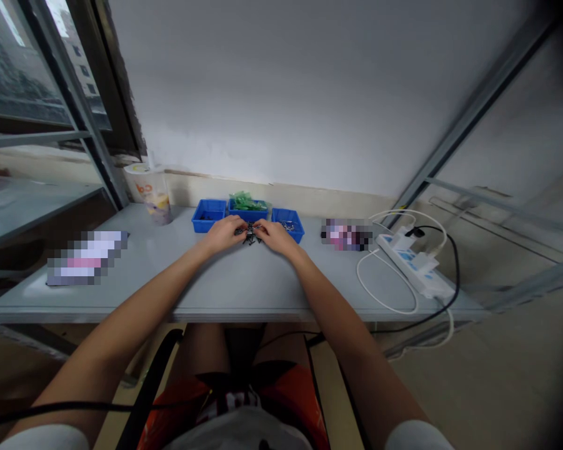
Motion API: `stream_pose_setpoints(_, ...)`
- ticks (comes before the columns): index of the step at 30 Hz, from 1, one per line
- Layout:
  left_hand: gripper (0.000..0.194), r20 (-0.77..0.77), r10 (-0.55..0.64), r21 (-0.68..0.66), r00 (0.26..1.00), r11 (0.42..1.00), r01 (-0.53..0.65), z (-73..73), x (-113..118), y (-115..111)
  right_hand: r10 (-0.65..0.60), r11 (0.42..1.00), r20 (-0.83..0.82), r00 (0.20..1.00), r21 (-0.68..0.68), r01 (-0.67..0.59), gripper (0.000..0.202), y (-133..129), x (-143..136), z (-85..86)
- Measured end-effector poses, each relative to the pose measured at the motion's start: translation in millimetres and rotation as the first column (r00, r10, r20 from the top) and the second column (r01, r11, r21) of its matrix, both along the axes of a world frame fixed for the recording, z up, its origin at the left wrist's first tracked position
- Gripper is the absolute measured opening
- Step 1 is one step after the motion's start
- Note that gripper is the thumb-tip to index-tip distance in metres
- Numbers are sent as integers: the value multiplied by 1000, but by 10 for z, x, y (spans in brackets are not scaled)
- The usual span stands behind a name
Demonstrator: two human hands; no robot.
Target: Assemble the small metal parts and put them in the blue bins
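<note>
Right hand [276, 235] near tray's edge [297, 237]

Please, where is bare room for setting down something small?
Bare grey desk: front, between left forearm and right forearm; left, between left forearm, leftmost pixelated flat object and clear drink cup; right, between right forearm and looped white cable. Crowded: three blue trays along the wall, small dark parts before them, and the power strip.

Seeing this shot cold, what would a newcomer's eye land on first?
Probably the three blue trays near the wall, the middle one holding green material. Next, the left hand and right hand at small dark parts just in front. The white power strip at the right end of the desk stands out.
</note>
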State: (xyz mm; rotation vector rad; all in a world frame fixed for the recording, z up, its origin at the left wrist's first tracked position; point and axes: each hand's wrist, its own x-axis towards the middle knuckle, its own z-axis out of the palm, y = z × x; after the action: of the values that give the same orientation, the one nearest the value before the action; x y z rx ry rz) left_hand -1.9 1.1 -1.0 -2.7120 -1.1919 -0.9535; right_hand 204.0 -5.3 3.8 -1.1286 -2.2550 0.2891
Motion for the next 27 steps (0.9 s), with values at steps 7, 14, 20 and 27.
stream_pose_setpoints(7,20,30,-46,13,998,999,45,10,6,-24,3,1000,28,1000,24,-4,20,17,-3,-12)
stream_pose_setpoints(14,27,18,-19,-4,1000,1000,19,-4,-10,7,8,1000,5,1000,22,-8,20,12,-6,-12)
stream_pose_setpoints(20,26,10,-11,2,1000,1000,11,8,-3,-14,9,1000,0,1000,12,-9,22,-12,-7,11)
stream_pose_setpoints(27,26,24,-28,-7,999,1000,28,20,-1,-17,-6,1000,-1,1000,11,6,22,-39,-13,36)
